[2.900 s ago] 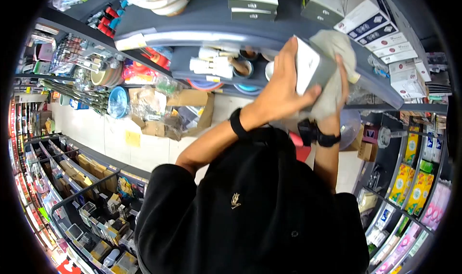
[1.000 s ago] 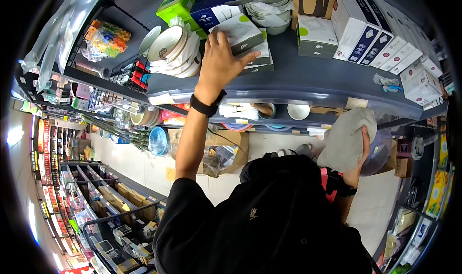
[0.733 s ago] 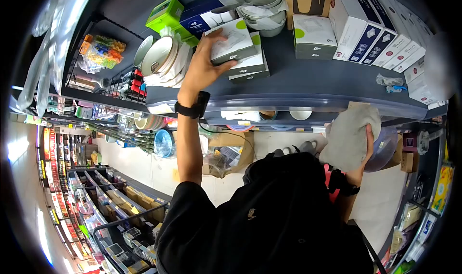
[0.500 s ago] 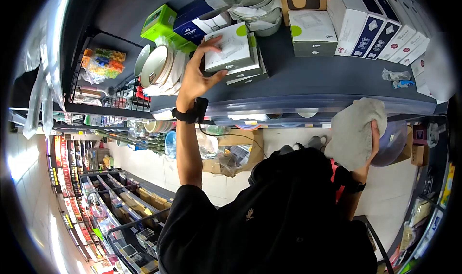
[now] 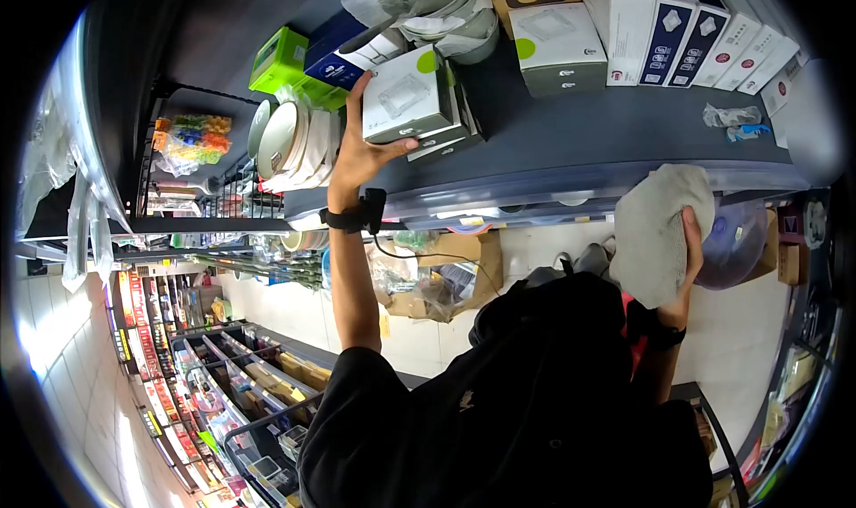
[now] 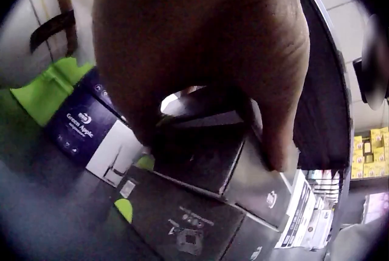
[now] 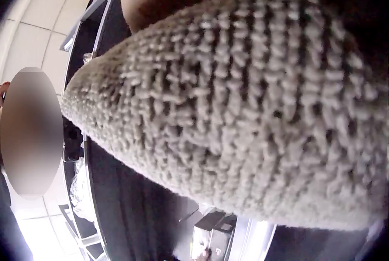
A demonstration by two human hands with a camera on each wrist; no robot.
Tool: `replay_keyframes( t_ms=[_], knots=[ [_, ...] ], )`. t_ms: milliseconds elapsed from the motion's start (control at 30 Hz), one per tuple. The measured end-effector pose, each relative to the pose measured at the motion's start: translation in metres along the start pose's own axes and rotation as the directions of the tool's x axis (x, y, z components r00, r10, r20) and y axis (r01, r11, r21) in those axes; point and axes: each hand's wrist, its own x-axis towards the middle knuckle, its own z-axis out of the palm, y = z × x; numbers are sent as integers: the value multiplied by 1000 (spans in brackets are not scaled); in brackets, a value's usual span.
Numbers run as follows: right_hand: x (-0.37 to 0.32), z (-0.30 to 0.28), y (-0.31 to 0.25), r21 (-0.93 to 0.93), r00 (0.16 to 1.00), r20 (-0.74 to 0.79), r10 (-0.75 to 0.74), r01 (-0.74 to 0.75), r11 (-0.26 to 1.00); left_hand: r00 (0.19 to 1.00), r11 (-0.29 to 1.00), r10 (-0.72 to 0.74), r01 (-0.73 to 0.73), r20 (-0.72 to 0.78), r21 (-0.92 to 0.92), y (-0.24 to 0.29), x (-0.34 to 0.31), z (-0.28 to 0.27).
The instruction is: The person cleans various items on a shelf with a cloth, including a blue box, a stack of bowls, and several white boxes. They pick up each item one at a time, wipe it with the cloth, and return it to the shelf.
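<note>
Boxes fill a dark shelf [image 5: 571, 142] high up in a shop. The person's left hand [image 5: 361, 156] reaches up to a small stack of boxes [image 5: 459, 129] near the left end of the shelf. It grips the white box [image 5: 406, 98] on top, the one with a green dot in its corner. The fingers run up the box's left side and the thumb hooks along its near edge. The white box rests on the two boxes under it, a bit crooked.

The right hand [image 5: 687, 258] is lower, just in front of the shelf edge, well apart from the stack. It holds a grey cloth [image 5: 655, 231]. The fingers curl round the cloth's right side, and the cloth hides the palm. From the right wrist, the knitted cloth fills nearly the whole view.

Just left of the stack stand white plates [image 5: 290, 138] on their edges. Behind them lie a green box [image 5: 278, 60] and a blue box [image 5: 343, 49]. Behind the stack, grey bowls [image 5: 437, 0] are piled. To the right lies another box with a green dot [image 5: 557, 44], then a row of white and blue boxes [image 5: 678, 22]. A crumpled bit of plastic [image 5: 727, 115] lies on the shelf near the cloth.
</note>
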Motion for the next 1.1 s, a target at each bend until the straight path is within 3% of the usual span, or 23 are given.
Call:
replay_keyframes(
  t_ms=[33,100,167,267,300,333,367,433,500,567,600,667,767,867,1000,1067,1100],
  knots=[
    [0,0,1,-30,1000,1,4,-4,1000,1000,1000,-6,6,-1,0,0,-1,0],
    [5,3,-1,-51,1000,5,7,-7,999,999,984,51,-49,-6,173,5,1,-2],
    [12,6,-8,-89,998,34,-52,55,995,998,988,54,-52,-12,144,1,-1,-1],
    [11,4,-8,-30,999,17,-30,31,999,997,980,72,-73,15,184,-3,2,2],
    [10,2,-2,-28,1000,12,-27,27,999,998,991,68,-68,2,117,-6,2,4],
    [10,-4,9,243,963,-18,269,-257,935,998,997,57,-57,-12,49,-8,-1,4],
    [11,-4,9,492,842,37,539,-484,723,999,998,49,-48,-9,51,-6,-3,4],
    [13,2,-1,500,827,8,562,-491,714,998,970,65,-60,-12,235,-1,-2,3],
    [24,10,-24,509,818,-30,575,-482,713,996,956,88,-81,-13,282,0,-3,4],
    [31,15,-42,663,680,-4,733,-547,512,996,955,91,-85,-6,286,-2,-5,4],
    [27,14,-42,664,685,-11,729,-540,517,995,954,99,-94,-3,284,-4,-7,5],
    [20,15,-39,618,706,-50,706,-533,577,999,999,34,-35,42,13,-6,-10,6],
    [6,21,-56,554,763,-145,630,-465,691,996,982,79,-84,38,169,-7,-11,5],
    [-5,18,-63,554,744,-176,645,-467,689,998,984,38,-46,49,173,-8,-11,4],
    [-29,2,-48,531,800,-105,591,-457,714,995,975,81,-91,57,201,-13,-12,4],
    [-46,1,-31,164,971,-135,199,-176,971,998,995,37,-41,52,86,-13,-13,4],
    [-47,-4,-30,161,973,-133,188,-166,973,998,995,45,-49,44,85,-13,-13,4]
  ],
)
